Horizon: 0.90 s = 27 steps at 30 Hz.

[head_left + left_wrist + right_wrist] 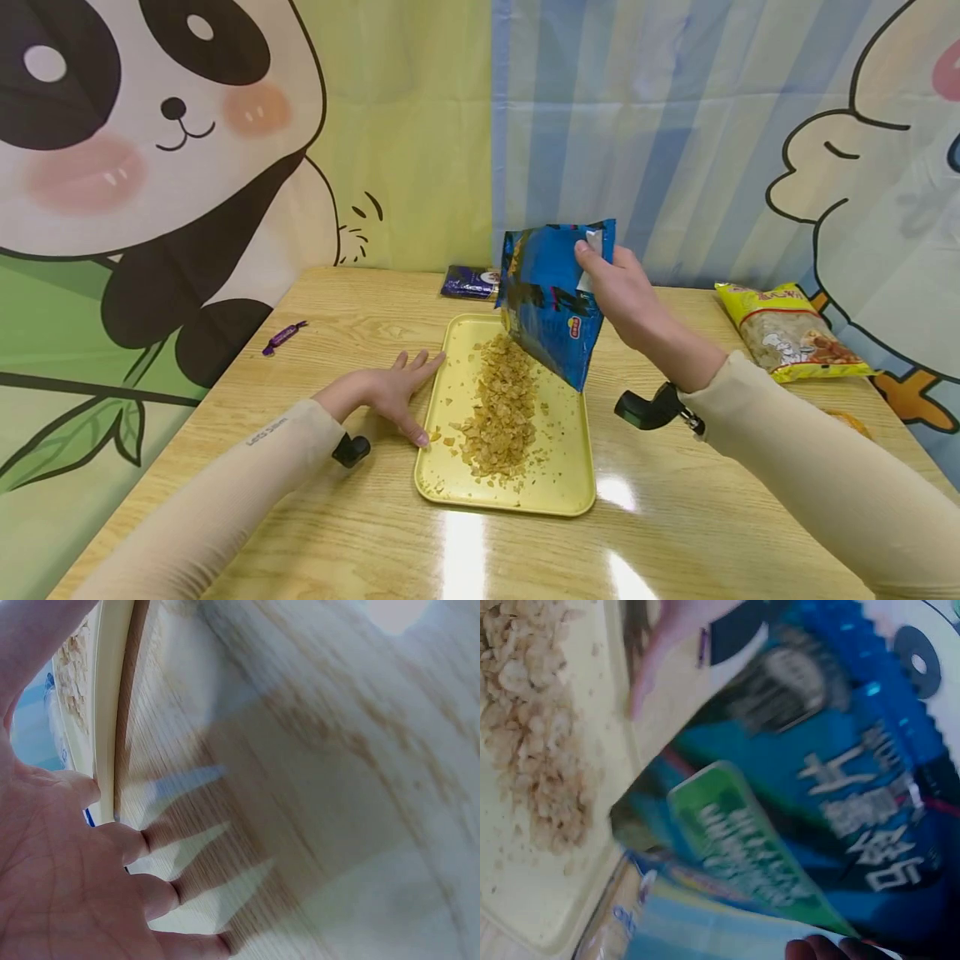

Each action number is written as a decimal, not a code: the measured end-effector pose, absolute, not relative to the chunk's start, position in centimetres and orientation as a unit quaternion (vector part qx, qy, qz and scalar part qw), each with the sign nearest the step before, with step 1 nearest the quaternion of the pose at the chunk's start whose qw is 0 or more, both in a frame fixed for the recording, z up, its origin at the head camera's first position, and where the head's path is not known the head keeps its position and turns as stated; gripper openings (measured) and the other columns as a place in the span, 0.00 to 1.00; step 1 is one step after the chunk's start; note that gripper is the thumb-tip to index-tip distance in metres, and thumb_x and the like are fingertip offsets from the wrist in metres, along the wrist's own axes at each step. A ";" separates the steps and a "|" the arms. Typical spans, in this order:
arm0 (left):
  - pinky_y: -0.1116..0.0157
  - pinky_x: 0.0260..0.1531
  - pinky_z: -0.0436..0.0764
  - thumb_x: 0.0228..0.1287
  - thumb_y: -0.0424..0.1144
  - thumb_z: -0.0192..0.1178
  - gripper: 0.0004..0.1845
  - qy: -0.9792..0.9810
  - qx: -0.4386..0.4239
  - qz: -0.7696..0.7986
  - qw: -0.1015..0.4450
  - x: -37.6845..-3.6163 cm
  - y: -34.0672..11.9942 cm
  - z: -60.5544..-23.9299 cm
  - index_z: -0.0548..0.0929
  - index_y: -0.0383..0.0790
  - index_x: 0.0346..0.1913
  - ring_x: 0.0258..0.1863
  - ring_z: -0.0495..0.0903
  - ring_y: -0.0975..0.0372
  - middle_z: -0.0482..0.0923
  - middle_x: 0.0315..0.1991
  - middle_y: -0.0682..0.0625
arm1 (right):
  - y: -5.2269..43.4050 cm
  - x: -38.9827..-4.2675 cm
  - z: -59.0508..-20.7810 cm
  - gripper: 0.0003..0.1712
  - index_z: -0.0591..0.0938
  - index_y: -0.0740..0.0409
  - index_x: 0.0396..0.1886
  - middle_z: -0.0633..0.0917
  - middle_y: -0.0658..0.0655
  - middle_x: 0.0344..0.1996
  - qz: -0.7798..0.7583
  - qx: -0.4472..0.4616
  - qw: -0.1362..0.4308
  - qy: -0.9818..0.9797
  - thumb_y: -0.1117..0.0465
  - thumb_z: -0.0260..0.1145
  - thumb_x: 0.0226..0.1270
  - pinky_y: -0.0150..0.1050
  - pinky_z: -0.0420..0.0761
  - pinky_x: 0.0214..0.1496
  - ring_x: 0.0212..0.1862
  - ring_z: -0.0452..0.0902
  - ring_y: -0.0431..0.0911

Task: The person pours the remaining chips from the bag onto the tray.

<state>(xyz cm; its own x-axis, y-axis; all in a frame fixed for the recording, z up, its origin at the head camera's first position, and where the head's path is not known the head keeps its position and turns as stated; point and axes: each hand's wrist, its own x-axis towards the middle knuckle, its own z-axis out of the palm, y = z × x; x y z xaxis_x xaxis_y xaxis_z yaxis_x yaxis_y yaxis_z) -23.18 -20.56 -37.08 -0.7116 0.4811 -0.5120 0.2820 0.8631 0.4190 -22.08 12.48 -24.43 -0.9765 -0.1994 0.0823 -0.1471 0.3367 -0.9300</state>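
Note:
A blue snack bag [551, 292] is tilted over the far part of a yellow tray [566, 483]. My right hand [626, 292] grips it by its upper right edge, thumb on the near face. In the right wrist view the bag [780, 765] shows a green label, and a few fingertips [810, 949] curl at its edge. Broken chips [498, 417] lie heaped along the middle of the tray, with crumbs scattered around. With fingers spread, my left hand [393, 396] rests at the tray's left side, its thumb touching the rim. In the left wrist view its fingers [157, 896] reach the tabletop.
A dark blue packet [468, 282] lies at the table's back edge behind the tray. To the left is a purple wrapped candy [285, 337]. A yellow bag of food [795, 333] lies at the right, with an orange item [851, 423] partly hidden by my right sleeve.

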 end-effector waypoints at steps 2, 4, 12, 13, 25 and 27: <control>0.25 0.70 0.38 0.49 0.56 0.80 0.75 0.911 0.211 0.157 0.316 -23.2 -20.6 -37.0 0.31 0.46 0.83 0.79 0.22 0.33 0.23 0.82 0.33 | 11.6 -22.2 -24.7 0.30 0.61 0.54 0.17 0.56 0.46 0.13 -0.563 -0.113 0.020 0.818 0.49 0.44 0.86 0.42 0.59 0.32 0.19 0.52 0.43; 0.25 0.70 0.38 0.49 0.57 0.80 0.74 0.911 0.213 0.157 0.316 -23.2 -20.6 -37.0 0.31 0.46 0.83 0.79 0.22 0.33 0.23 0.82 0.33 | 10.7 -22.2 -25.0 0.29 0.62 0.54 0.19 0.56 0.46 0.14 -0.557 -0.124 0.027 0.820 0.50 0.45 0.86 0.42 0.62 0.35 0.21 0.53 0.44; 0.25 0.70 0.40 0.48 0.58 0.80 0.75 0.915 0.212 0.146 0.310 -23.2 -20.6 -37.1 0.31 0.47 0.83 0.79 0.23 0.32 0.24 0.82 0.33 | 9.2 -20.4 -25.5 0.28 0.79 0.70 0.55 0.81 0.68 0.58 -0.586 -0.123 0.087 0.796 0.50 0.44 0.86 0.56 0.70 0.70 0.65 0.74 0.59; 0.25 0.70 0.41 0.49 0.58 0.80 0.75 0.915 0.213 0.147 0.310 -23.2 -20.6 -37.1 0.31 0.47 0.83 0.79 0.23 0.32 0.24 0.82 0.33 | 9.3 -19.9 -25.4 0.29 0.75 0.70 0.65 0.75 0.70 0.68 -0.589 -0.127 0.102 0.792 0.50 0.44 0.86 0.59 0.64 0.76 0.74 0.65 0.60; 0.26 0.71 0.39 0.49 0.57 0.80 0.75 0.915 0.208 0.149 0.312 -23.4 -20.7 -37.3 0.31 0.47 0.83 0.79 0.22 0.33 0.24 0.82 0.34 | 13.6 -15.2 -24.9 0.32 0.67 0.67 0.74 0.83 0.65 0.63 -0.608 -0.200 0.150 0.754 0.47 0.44 0.86 0.38 0.85 0.56 0.54 0.86 0.40; 0.26 0.71 0.39 0.49 0.57 0.80 0.75 0.914 0.207 0.150 0.314 -23.3 -20.7 -37.4 0.31 0.47 0.83 0.79 0.22 0.33 0.24 0.82 0.34 | 14.4 -14.7 -25.3 0.32 0.65 0.66 0.75 0.82 0.64 0.64 -0.611 -0.196 0.146 0.753 0.48 0.43 0.86 0.39 0.86 0.56 0.55 0.86 0.40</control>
